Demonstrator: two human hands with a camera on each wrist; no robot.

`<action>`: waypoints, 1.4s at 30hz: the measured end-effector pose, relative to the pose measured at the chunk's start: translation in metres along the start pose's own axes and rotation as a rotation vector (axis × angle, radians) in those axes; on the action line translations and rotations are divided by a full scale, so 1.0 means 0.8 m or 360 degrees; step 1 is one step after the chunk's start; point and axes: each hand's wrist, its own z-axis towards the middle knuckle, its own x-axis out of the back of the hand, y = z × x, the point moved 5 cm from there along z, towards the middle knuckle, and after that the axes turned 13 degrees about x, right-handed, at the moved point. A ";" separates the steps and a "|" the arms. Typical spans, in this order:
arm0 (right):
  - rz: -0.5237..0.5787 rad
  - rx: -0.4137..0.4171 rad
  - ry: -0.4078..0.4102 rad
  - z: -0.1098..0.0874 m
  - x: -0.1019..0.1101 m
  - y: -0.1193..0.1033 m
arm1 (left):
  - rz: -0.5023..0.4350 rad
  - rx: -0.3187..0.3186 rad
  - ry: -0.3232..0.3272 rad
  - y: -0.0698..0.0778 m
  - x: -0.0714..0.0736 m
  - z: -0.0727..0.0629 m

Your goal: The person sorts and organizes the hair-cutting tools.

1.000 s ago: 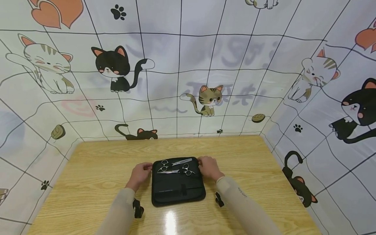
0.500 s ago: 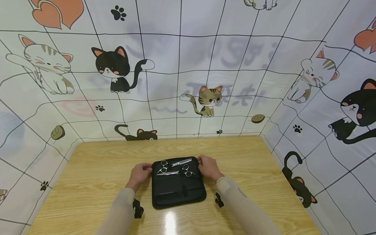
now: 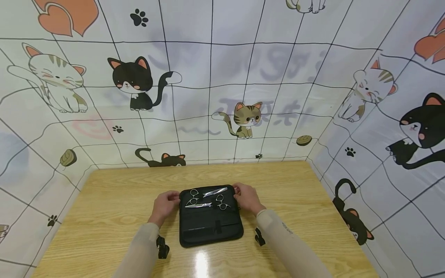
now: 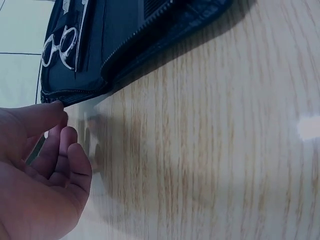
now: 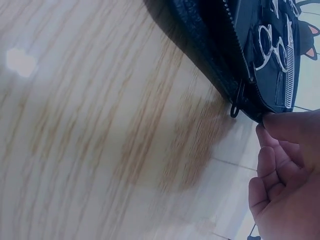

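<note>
An opened black zippered case (image 3: 198, 222) lies in the middle of the table in the head view. Two silver tools are tucked across its far half: thinning scissors (image 3: 215, 192) with a toothed blade, and a second pair of scissors (image 3: 199, 205) closer to me. My left hand (image 3: 165, 204) pinches the far left corner between thumb and forefinger, its other fingers curled below. At the far right corner, my right hand (image 3: 247, 197) pinches the edge likewise, near a dangling zip pull (image 5: 237, 102). A black comb (image 4: 154, 8) partly shows in the left wrist view.
The wood-grain table (image 3: 121, 216) extends around the case on all sides. Behind and beside it hang white gridded sheets (image 3: 194, 100) printed with cartoon cats. A black wrist mount (image 3: 162, 247) sits under my left forearm, another (image 3: 259, 236) under my right.
The case's near edge has shifted slightly toward me, then stayed put. Both hands keep their pinch at the far corners and have hardly moved.
</note>
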 end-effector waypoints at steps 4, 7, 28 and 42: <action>-0.0001 0.0011 0.0007 0.000 0.002 -0.001 | -0.0025 -0.0016 0.0020 0.001 0.001 0.001; 0.0022 -0.0004 0.0015 -0.001 0.004 -0.002 | -0.0026 -0.0021 0.0046 0.002 0.002 0.002; 0.0060 -0.0034 0.0122 -0.002 0.017 -0.002 | -0.0105 -0.0065 0.0098 0.016 0.005 -0.002; -0.0015 0.0062 0.0230 -0.001 0.032 -0.008 | -0.0134 -0.0124 0.0113 0.023 0.010 -0.004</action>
